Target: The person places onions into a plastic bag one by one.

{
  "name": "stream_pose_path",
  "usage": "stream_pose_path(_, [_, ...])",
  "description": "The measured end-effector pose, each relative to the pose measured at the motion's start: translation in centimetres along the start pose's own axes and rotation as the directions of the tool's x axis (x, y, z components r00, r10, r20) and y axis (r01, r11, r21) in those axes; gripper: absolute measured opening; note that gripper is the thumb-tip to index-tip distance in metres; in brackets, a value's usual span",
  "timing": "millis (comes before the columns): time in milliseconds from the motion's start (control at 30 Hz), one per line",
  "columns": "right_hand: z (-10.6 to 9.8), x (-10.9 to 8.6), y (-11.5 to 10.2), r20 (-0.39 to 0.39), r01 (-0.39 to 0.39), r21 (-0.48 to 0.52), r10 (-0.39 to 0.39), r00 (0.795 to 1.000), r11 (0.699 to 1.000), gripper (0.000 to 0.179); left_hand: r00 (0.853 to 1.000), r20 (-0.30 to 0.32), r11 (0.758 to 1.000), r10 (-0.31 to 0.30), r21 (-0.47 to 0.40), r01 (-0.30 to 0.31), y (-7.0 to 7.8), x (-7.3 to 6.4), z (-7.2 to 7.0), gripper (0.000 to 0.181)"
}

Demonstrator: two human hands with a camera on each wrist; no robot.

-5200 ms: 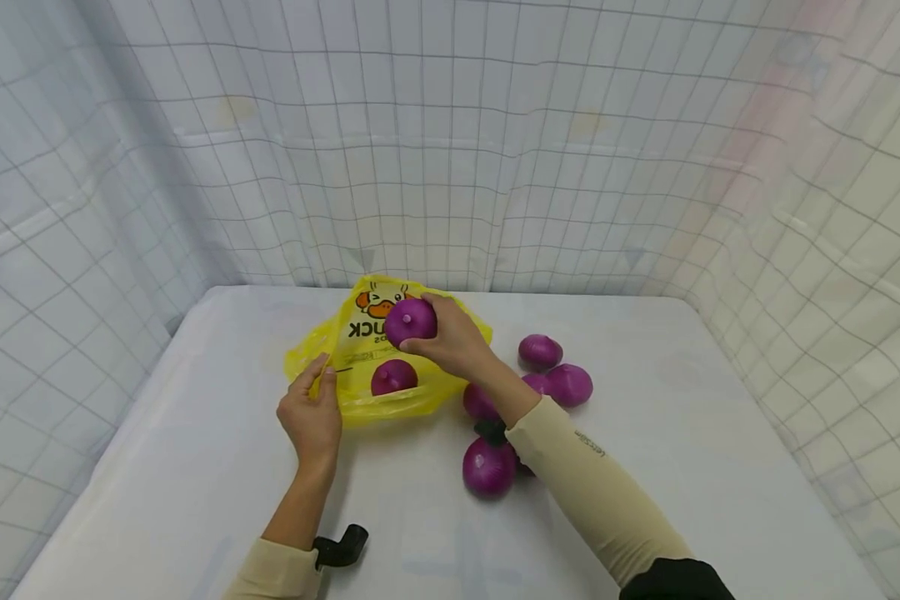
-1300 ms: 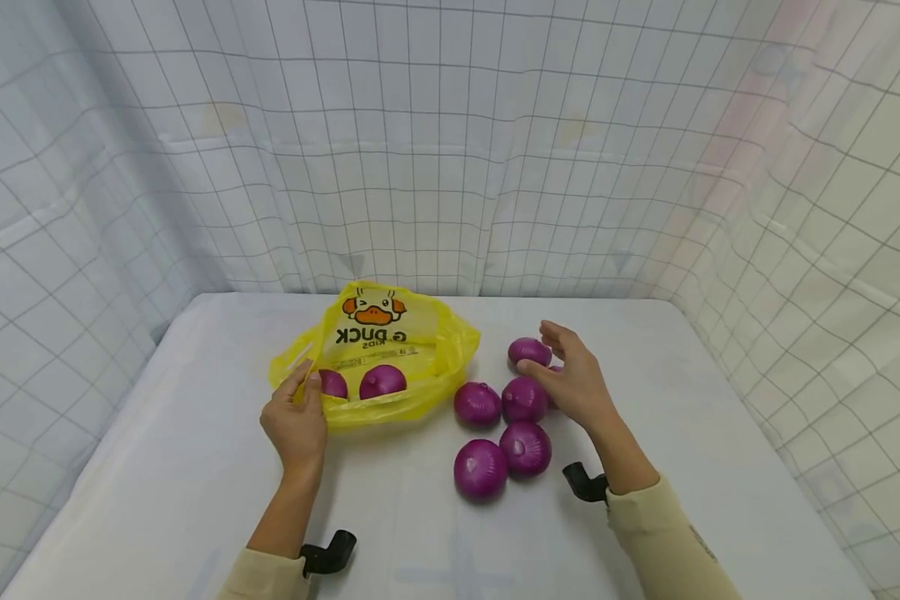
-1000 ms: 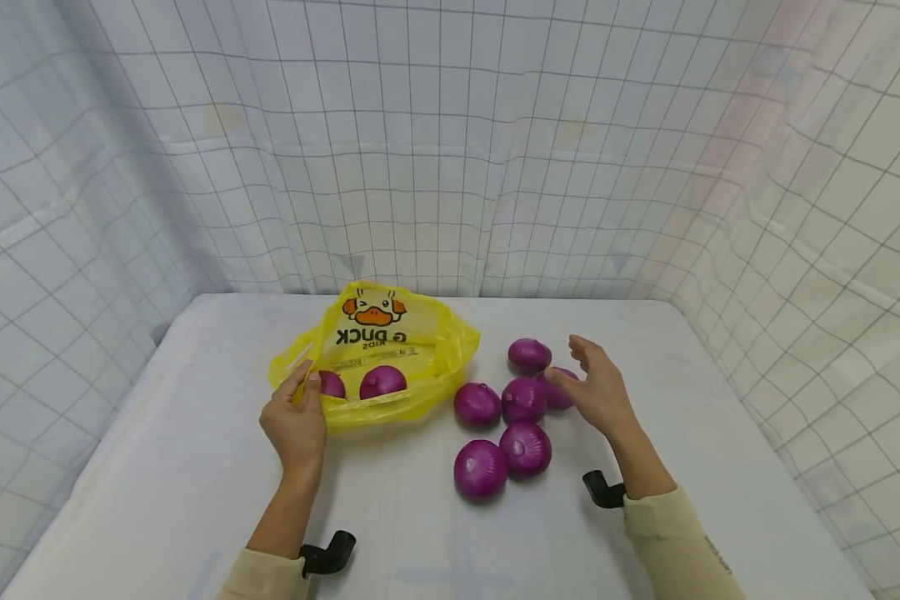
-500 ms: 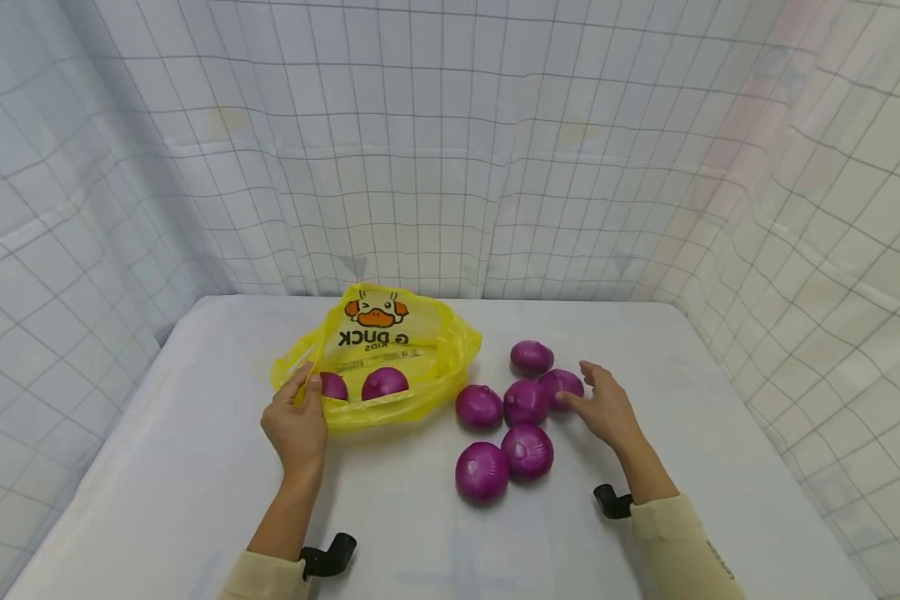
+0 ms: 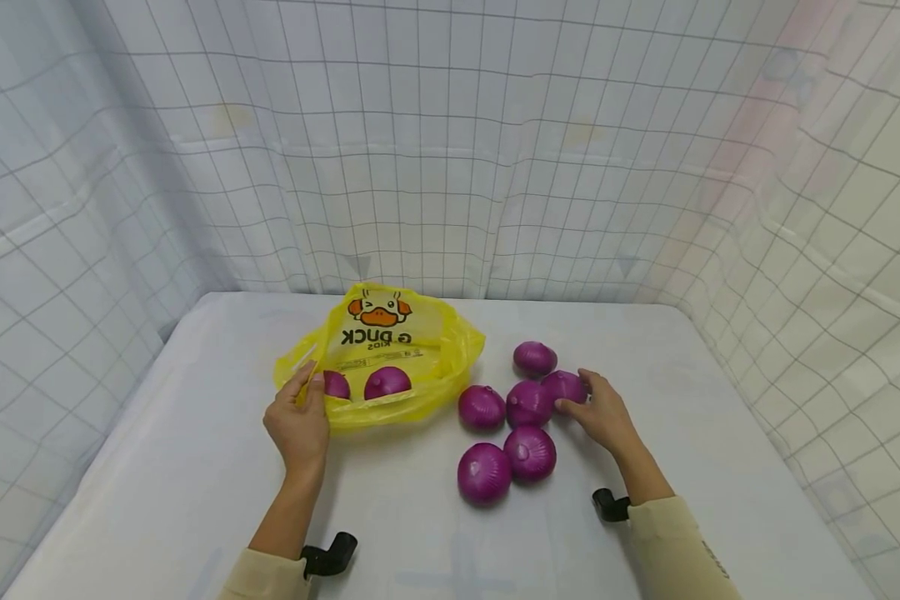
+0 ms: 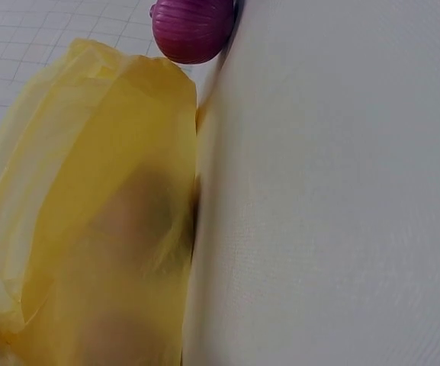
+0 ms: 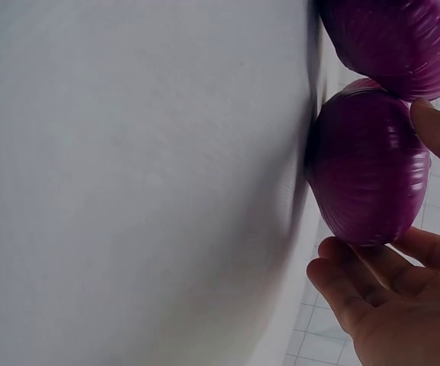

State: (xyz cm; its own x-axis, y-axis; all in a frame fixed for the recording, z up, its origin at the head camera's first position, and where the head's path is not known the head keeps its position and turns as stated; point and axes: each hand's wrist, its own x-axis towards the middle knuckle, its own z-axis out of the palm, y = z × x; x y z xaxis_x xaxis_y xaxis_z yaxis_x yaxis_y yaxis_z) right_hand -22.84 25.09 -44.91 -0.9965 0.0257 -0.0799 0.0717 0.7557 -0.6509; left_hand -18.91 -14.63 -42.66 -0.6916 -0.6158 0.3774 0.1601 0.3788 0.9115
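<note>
Head cam looks forward and down from farther back, over the white cloth-covered table (image 5: 405, 517). Left wrist cam's turned sideways, super close to the thin yellow plastic bag (image 6: 120, 122); right wrist's sideways too, right up on two round glossy purple onions (image 7: 368, 164). Head view catches both.

The left sleeve (image 5: 265, 578), at the bottom left of the head view, is beige cloth. The right sleeve (image 5: 673, 540), lower right, matches it and carries small dark lettering (image 5: 716, 560), unreadable here. Beside each cuff sits a matte black, elbow-shaped fitting: left fitting (image 5: 329, 557), right fitting (image 5: 611, 505). The fingers (image 7: 339, 288) are bare.
</note>
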Motion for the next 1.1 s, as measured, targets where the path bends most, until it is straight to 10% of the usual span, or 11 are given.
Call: stream_pose_path(1100, [0.18,-0.07,0.41,0.018,-0.043,0.035,0.042,0.999,0.998,0.084,1.0,0.011,1.0,0.002,0.009,-0.002,0.18,-0.03,-0.15,0.026])
